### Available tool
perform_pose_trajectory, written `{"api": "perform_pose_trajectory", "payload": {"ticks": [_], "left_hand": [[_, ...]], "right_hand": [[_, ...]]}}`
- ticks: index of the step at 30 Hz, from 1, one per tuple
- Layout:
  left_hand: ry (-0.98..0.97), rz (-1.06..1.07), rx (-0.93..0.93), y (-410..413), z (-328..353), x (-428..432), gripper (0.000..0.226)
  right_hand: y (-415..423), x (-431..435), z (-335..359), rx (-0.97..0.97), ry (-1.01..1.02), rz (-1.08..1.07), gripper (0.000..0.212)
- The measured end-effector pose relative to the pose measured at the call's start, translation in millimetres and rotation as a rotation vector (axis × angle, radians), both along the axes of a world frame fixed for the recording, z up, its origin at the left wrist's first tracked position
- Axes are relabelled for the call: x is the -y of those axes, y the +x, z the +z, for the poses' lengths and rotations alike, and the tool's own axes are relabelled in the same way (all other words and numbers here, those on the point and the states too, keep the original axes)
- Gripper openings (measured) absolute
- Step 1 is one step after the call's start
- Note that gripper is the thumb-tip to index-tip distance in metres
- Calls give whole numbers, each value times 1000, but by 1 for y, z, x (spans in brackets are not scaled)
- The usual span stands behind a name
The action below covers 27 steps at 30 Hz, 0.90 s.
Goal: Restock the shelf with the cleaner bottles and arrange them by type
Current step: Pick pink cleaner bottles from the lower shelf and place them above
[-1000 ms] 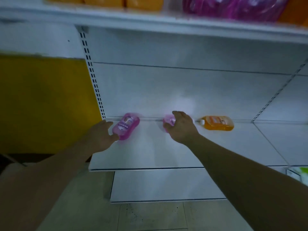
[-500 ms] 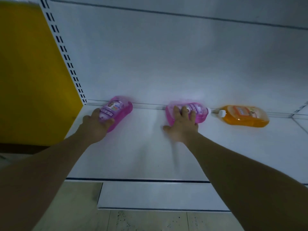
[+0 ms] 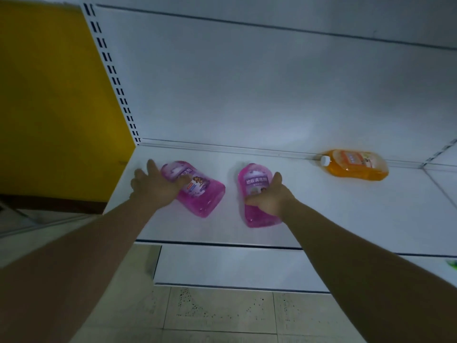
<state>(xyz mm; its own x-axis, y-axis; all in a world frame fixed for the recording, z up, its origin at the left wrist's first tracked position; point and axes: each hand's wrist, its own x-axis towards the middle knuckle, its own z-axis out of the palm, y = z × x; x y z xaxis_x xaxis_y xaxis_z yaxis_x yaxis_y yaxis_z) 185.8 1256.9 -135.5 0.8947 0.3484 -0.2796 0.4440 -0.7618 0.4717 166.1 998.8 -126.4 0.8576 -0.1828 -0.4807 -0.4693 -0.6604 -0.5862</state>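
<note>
Two pink cleaner bottles lie on their sides on the white shelf (image 3: 321,214). My left hand (image 3: 158,186) grips the left pink bottle (image 3: 200,194) near its top end, fingers spread over the label. The right pink bottle (image 3: 254,191) is held around its middle by my right hand (image 3: 269,199). An orange bottle (image 3: 356,164) with a white cap lies on its side against the back wall at the right, free of both hands.
A yellow panel (image 3: 54,100) closes off the left side beyond the slotted upright (image 3: 111,70). A lower white shelf (image 3: 222,266) juts out below, above a tiled floor (image 3: 217,315). A green item (image 3: 452,263) peeks in at the right edge.
Both pink bottles have been pulled forward from the back wall and turned so their bases point toward me. The view has moved closer and lower.
</note>
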Motion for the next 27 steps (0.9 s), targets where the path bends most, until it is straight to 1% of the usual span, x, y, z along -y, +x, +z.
{"api": "perform_pose_trajectory", "payload": {"ticks": [1,2,3,5,6,8,9,11,12,13,14,17,20,21,24,27], "left_hand": [[5,58,-21,-6,0,9,102],[-12,85,-40,-13,-1,17,100],[-82,107,-32,-15,-5,20,98],[-302,155,18,-14,-12,22,96],[-423,181,70,-14,-12,22,91],[-672,224,186,-17,-7,26,70],[-778,244,218,-18,-5,29,66],[-948,274,204,-21,4,41,77],[-991,287,186,-22,7,47,82],[-1017,288,170,-26,11,52,83],[-1046,287,140,-29,14,54,79],[-1186,228,25,-47,24,47,51],[-1253,170,11,-72,51,37,44],[-1244,128,17,-82,65,34,43],[-1171,-60,35,-118,112,21,41],[-1129,-167,71,-153,162,10,33]], "right_hand": [[0,-1,1,-39,26,28,112],[-2,-3,1,-56,18,55,113],[-6,-6,0,-58,-9,71,110],[-14,-13,-2,-28,-20,63,105],[-18,-15,-4,-8,23,34,104],[-23,-14,-13,39,130,-32,104],[-25,-13,-16,60,188,-63,103],[-36,-16,-9,115,296,-89,96],[-42,-18,-4,147,314,-85,93],[-47,-20,-1,188,328,-74,93],[-52,-22,2,214,355,-75,92],[-70,-25,19,272,442,-113,86],[-100,-27,52,319,464,-147,65],[-113,-31,66,337,473,-162,65],[-153,-44,111,403,477,-222,85],[-192,-59,159,504,490,-272,87]]}}
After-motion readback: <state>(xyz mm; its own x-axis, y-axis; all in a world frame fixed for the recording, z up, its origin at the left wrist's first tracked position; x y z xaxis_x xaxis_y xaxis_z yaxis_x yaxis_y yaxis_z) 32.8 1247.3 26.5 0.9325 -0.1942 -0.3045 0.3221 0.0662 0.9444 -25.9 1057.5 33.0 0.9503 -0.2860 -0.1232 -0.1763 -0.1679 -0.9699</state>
